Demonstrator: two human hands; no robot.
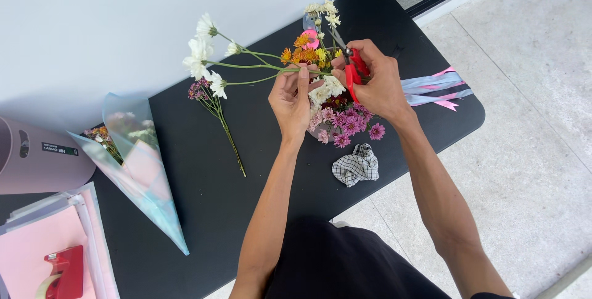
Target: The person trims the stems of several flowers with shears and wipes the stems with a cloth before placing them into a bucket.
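On the black table (203, 212), nearest the person, a red tape dispenser (61, 272) rests on pink sheets (31, 249) at the left edge, beside a clear cone-shaped flower wrap (139, 176) tinted blue and pink; a checked cloth (356, 165) lies at the centre. Farther out, the left hand (291, 98) has its fingers closed on a white-flowered stem (246, 66) held level over the mixed flower arrangement (339, 117), while the right hand (376, 80) grips red-handled scissors (353, 69) at the stem's cut end. A mauve cylindrical bin (37, 157) with a small dark rectangular label lies far left, and pale blue and pink ribbons (435, 86) lie far right.
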